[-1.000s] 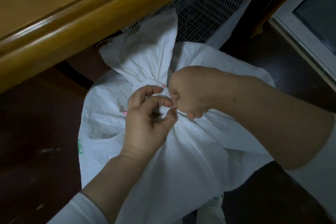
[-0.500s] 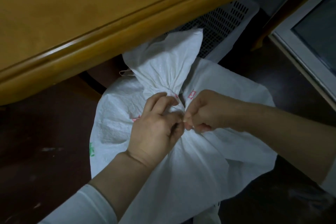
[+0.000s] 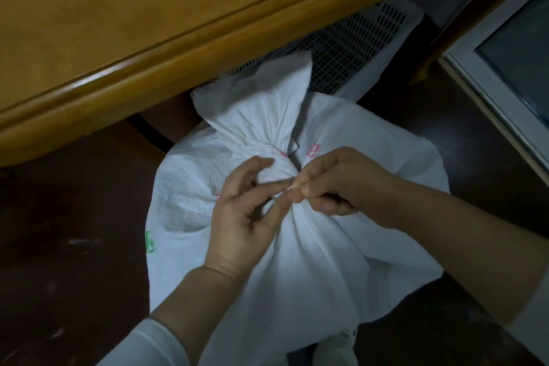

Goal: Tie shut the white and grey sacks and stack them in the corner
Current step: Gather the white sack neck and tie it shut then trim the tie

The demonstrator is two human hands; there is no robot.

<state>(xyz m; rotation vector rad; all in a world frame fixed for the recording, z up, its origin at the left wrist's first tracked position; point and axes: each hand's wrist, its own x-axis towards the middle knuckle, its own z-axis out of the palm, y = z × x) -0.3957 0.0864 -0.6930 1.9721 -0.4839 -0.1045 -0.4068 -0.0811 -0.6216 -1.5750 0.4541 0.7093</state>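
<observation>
White sack (image 3: 312, 246) on the floor (image 3: 74, 246) beside the bench (image 3: 148, 38), neck gathered. A thin tie end is pinched by the right hand (image 3: 335, 184); the left hand (image 3: 249, 211) is loosely curled. Slack may let the knot slip.

Both hands, the left hand (image 3: 246, 217) and the right hand (image 3: 335, 184), are bare, no gloves, rings or watch that I can see. The forearms are uncovered too, with a light, whitish long sleeve (image 3: 145, 345) pushed up on the left arm. A similar pale sleeve edge (image 3: 528, 309) shows on the right arm.
</observation>
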